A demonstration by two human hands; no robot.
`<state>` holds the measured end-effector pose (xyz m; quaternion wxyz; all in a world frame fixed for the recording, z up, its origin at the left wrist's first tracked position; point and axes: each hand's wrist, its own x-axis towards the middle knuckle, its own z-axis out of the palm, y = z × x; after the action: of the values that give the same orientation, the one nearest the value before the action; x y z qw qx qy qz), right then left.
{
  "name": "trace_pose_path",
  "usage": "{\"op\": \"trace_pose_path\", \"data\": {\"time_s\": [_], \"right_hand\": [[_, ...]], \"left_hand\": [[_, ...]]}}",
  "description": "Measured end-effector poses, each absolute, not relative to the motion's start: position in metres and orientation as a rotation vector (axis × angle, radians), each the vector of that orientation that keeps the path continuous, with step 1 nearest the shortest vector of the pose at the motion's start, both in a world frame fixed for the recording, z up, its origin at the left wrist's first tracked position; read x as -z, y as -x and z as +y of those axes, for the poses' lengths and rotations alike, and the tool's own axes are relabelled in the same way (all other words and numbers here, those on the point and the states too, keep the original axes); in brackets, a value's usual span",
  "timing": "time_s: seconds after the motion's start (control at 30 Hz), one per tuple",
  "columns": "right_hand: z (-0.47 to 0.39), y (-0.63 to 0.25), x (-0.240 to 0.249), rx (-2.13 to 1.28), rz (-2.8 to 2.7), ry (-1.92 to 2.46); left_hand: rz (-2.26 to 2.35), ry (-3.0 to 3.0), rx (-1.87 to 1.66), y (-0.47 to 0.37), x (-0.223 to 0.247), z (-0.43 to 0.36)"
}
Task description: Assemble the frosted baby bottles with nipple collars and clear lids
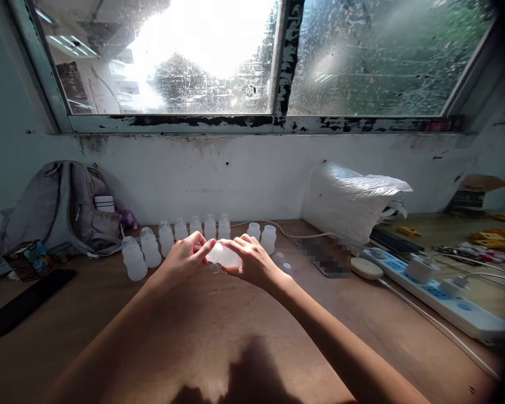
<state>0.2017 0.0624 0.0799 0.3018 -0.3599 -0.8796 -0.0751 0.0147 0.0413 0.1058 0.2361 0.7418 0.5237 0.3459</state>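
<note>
Between my two hands a frosted white baby bottle point(229, 257) is held tilted on its side above the table. My right hand point(252, 259) has its fingers closed round the bottle's body. At the other end my left hand point(189, 252) pinches the bottle's top; the small part under its fingers is partly hidden. Just below lies a clear ring-like piece point(214, 268). Behind and left of my hands stands a curved row of several bottles with clear tops, the nearest bottle point(133, 259) at the left end. Beyond my right hand stand two bottles without tops, one here point(268, 239).
Small clear pieces point(287, 265) and a blurred-out phone point(328, 258) lie to the right. Past them are a white oval device point(366, 268), a power strip point(433, 292) with cables and a silvery padded bag point(349, 202). A grey backpack point(63, 207) and a black slab point(27, 303) are left.
</note>
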Motion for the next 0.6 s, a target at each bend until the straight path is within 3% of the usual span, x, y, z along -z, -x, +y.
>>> {"op": "trace_pose_path", "data": {"time_s": [0.33,0.6], "right_hand": [[0.057,-0.204,-0.09,-0.431,-2.206,1.017],[0.06,-0.205,-0.087,-0.299,-2.256,1.074]], "left_hand": [[1.077,-1.977,-0.959,-0.011,-0.117,0.04],[1.349,-1.913,-1.071,-0.01,-0.11,0.045]]}}
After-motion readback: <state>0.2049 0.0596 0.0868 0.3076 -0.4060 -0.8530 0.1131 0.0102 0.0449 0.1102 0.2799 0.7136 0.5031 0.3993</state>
